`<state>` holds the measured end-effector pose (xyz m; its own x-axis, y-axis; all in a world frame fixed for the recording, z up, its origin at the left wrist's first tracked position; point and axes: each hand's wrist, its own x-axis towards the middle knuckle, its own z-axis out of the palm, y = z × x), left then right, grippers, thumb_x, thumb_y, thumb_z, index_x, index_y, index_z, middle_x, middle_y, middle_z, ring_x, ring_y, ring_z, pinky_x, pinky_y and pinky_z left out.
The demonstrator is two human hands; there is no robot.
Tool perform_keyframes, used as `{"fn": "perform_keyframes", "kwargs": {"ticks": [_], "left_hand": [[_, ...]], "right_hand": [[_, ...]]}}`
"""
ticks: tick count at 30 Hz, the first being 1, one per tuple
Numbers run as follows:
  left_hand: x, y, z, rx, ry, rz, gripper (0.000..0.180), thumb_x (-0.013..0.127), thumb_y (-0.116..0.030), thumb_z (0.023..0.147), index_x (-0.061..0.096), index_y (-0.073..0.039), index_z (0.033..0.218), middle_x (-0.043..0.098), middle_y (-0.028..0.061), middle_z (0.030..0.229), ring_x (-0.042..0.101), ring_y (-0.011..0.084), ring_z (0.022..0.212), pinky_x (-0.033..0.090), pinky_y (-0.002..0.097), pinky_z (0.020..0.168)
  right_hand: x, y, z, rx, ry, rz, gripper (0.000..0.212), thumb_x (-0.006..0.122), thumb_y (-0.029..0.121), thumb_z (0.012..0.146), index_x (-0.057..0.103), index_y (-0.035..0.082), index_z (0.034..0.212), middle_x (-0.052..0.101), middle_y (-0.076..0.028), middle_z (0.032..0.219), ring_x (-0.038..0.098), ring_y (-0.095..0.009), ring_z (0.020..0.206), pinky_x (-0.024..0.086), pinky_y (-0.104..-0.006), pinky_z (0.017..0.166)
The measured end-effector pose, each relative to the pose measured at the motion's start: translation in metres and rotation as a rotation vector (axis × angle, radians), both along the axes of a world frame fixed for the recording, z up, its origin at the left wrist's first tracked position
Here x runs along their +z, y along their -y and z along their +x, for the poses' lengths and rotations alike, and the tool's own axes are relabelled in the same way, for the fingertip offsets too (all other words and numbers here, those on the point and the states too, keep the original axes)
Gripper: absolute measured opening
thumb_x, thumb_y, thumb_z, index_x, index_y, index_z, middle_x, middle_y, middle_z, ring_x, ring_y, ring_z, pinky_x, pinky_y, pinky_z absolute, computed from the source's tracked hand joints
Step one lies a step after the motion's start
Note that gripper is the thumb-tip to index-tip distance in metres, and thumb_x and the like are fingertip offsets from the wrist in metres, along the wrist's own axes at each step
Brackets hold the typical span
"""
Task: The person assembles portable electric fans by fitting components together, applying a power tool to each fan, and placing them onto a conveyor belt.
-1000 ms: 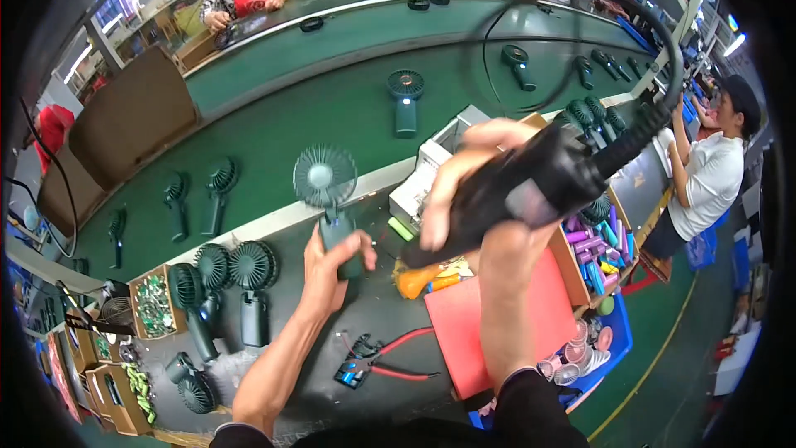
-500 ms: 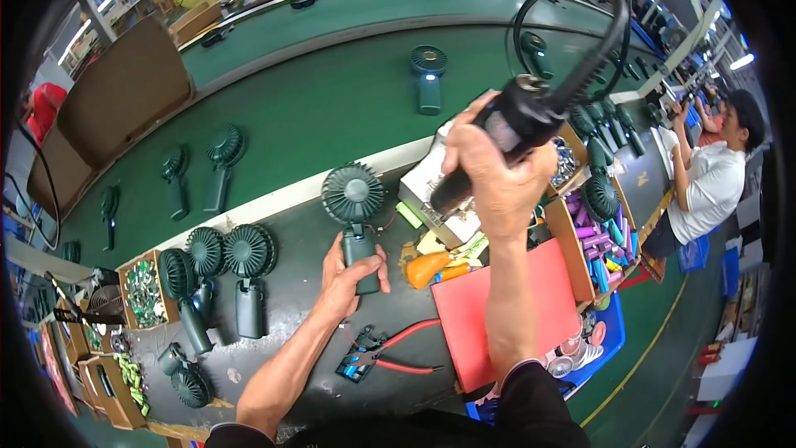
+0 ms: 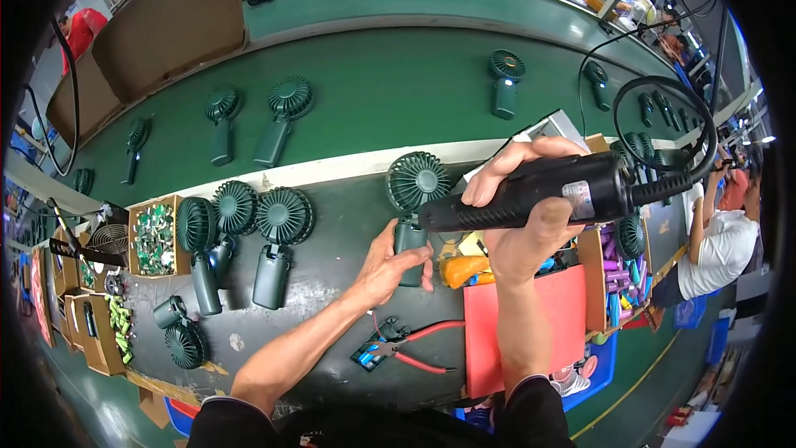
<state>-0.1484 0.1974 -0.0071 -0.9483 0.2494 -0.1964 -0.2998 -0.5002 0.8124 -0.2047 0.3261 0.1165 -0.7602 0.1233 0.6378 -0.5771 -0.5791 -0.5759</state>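
A dark green handheld fan stands out over the bench with its round grille away from me. My left hand is closed around its handle, the thumb across the front. In my right hand is a black electric screwdriver, lying nearly level with its front end at the fan's neck. That end overlaps the top of the handle; I cannot tell whether it touches. Below them, red-handled pliers lie against an opened fan part with blue pieces and thin wires.
Several green fans rest at the left beside a box of circuit boards. A red sheet lies at the right, next to a box of purple and blue cells. A green conveyor belt carries more fans. Other people work beyond it.
The screwdriver has come down from a raised, tilted hold to nearly level, its front end now at the fan's neck. My left hand keeps the fan. The whole view has shifted.
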Motion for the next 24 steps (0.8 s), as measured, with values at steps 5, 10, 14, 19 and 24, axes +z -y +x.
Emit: {"fn": "perform_keyframes", "kwargs": {"ticks": [5,10,14,19,24], "left_hand": [[0.010,-0.002,0.001,-0.015,0.006,-0.017,0.035,0.059,-0.006,0.083,0.043,0.003,0.112,0.060,0.0119,0.079,0.062,0.0204,0.060,0.054,0.0351,0.061],[0.011,-0.001,0.000,-0.001,0.000,-0.009,0.034,0.059,-0.006,0.083,0.043,0.003,0.112,0.058,0.0114,0.083,0.061,0.0202,0.063,0.055,0.0364,0.057],[0.008,0.003,-0.001,-0.001,-0.001,-0.047,0.034,0.060,-0.006,0.084,0.044,0.003,0.112,0.059,0.0117,0.080,0.061,0.0199,0.062,0.055,0.0358,0.057],[0.010,-0.001,-0.003,-0.062,-0.021,-0.109,0.042,0.061,-0.009,0.084,0.042,0.008,0.118,0.062,0.0138,0.081,0.061,0.0199,0.061,0.054,0.0350,0.064],[-0.031,0.001,-0.001,-0.017,0.013,-0.343,0.058,0.065,-0.005,0.077,0.042,0.016,0.125,0.064,0.0148,0.088,0.063,0.0212,0.079,0.052,0.0336,0.078]], "right_hand": [[-0.007,0.000,0.000,-0.001,0.001,0.051,0.055,0.078,0.027,0.082,0.046,0.001,0.119,0.063,-0.015,0.087,0.063,-0.019,0.064,0.054,-0.0306,0.058],[-0.009,0.005,-0.002,0.000,0.017,0.051,0.054,0.078,0.024,0.081,0.046,0.001,0.118,0.063,-0.015,0.086,0.062,-0.019,0.064,0.054,-0.0304,0.059],[-0.015,0.012,-0.005,0.006,0.007,0.063,0.049,0.077,0.017,0.082,0.047,0.001,0.117,0.063,-0.015,0.086,0.062,-0.018,0.064,0.054,-0.0291,0.059],[-0.015,0.011,-0.003,-0.048,0.051,0.148,0.044,0.072,0.013,0.080,0.048,0.001,0.114,0.062,-0.015,0.085,0.061,-0.018,0.062,0.054,-0.0316,0.057],[-0.036,0.013,0.006,-0.241,0.210,0.395,0.050,0.083,0.016,0.071,0.056,0.002,0.111,0.060,0.000,0.080,0.058,-0.010,0.070,0.051,-0.0274,0.065]]}}
